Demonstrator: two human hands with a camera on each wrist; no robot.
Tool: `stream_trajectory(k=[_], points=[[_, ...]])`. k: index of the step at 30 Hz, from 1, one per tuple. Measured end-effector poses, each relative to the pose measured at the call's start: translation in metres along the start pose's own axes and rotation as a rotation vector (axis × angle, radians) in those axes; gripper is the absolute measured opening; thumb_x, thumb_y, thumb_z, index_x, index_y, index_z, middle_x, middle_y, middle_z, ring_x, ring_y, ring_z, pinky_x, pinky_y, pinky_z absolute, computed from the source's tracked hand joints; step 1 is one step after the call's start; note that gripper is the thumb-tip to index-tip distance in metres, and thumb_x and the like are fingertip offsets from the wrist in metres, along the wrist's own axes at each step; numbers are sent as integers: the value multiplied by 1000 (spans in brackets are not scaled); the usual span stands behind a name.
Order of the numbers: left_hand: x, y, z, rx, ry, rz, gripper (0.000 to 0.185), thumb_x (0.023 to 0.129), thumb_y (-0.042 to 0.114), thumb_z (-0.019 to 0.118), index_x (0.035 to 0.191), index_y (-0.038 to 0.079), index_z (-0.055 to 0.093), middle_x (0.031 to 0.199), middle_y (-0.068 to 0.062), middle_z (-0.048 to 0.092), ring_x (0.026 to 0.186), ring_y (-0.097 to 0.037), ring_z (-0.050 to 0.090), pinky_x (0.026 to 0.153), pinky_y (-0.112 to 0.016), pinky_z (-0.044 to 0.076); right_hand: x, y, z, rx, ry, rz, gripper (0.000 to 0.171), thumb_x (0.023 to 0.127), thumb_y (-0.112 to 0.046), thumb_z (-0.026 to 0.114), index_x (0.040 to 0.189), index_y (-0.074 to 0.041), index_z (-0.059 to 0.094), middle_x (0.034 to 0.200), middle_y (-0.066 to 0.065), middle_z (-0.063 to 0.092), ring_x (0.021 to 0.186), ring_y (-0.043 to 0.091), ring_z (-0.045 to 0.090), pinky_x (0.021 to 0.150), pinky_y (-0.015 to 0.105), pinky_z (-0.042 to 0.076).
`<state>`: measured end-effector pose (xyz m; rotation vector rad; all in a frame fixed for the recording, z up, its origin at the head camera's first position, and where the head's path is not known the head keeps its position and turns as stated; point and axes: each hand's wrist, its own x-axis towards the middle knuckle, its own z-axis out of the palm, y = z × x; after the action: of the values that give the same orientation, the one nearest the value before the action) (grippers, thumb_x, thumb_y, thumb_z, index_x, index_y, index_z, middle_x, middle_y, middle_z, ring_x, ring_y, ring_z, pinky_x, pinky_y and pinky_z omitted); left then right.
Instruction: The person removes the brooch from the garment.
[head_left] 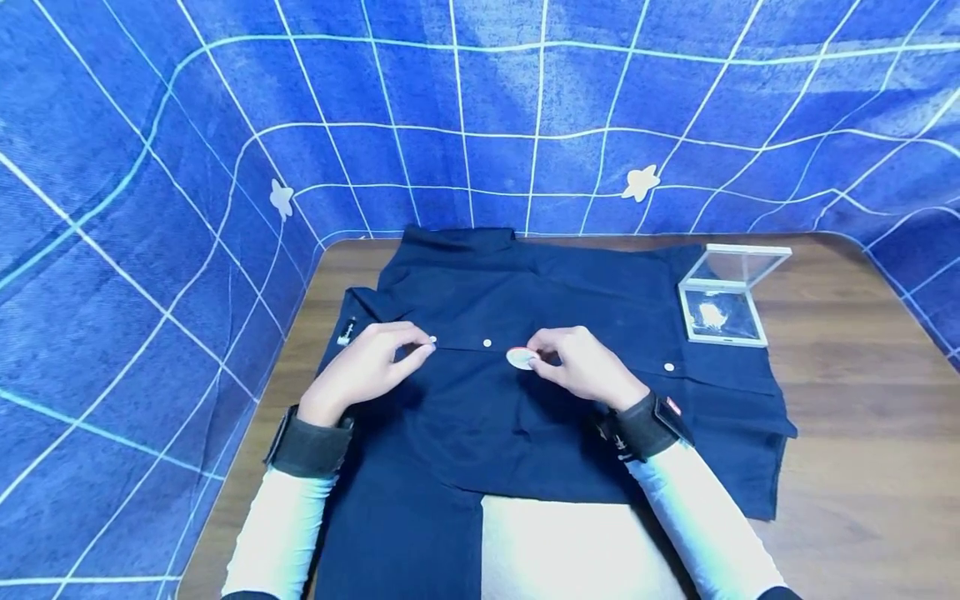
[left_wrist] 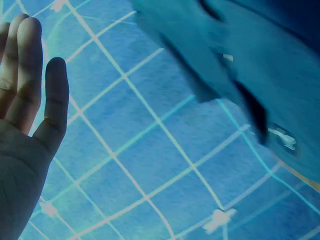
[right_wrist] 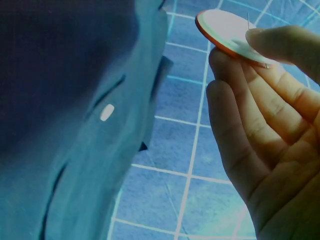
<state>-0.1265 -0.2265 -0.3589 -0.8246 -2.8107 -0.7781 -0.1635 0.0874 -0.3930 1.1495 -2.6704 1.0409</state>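
1. Head view: a dark navy shirt [head_left: 525,392] lies spread flat on a wooden surface [head_left: 847,417], its button placket running across the middle; the left hand [head_left: 371,367] rests on the shirt at the left end of the placket, thumb and forefinger drawn together at a small white button [head_left: 432,339]; the right hand [head_left: 581,362] sits on the shirt further along the placket, pinching a round white badge [head_left: 521,358] with a red rim between thumb and fingers; the badge lies just above the cloth, between the two hands; another button [head_left: 487,342] shows on the placket between the left hand and the badge; a clear plastic box [head_left: 723,296] with its lid raised stands on the shirt's far right corner; a blue gridded cloth [head_left: 150,208] backs the surface behind the shirt.

2. Left wrist view: the left hand [left_wrist: 25,130] appears with the fingers that show straight and close together; they hold nothing here, and the thumb and forefinger tips are out of frame; the shirt [left_wrist: 260,65] fills the upper right.

3. Right wrist view: the right hand [right_wrist: 265,130] pinches the badge [right_wrist: 227,32] at its edge, thumb on top and fingertips beneath; a thin pin stands up beside the thumb; the shirt [right_wrist: 75,110] hangs at the left of the badge, with one button [right_wrist: 106,112] showing on it.
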Motion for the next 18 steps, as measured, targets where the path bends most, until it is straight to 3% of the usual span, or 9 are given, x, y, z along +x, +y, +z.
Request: stream_trajectory(k=[9, 18], points=[[32, 28, 15, -80, -5, 60, 15, 98, 21, 61, 100, 14, 74, 95, 2, 71, 90, -10, 65, 84, -35, 55, -1, -5, -21, 15, 13, 17, 8, 91, -14, 68, 97, -10, 72, 89, 0, 71, 78, 11, 62, 73, 30, 54], [62, 55, 19, -100, 44, 136, 14, 97, 20, 62, 103, 11, 72, 94, 0, 70, 86, -11, 64, 82, -31, 55, -12, -3, -39, -2, 96, 10, 7, 90, -13, 69, 96, -9, 72, 89, 2, 73, 80, 13, 67, 75, 32, 57]])
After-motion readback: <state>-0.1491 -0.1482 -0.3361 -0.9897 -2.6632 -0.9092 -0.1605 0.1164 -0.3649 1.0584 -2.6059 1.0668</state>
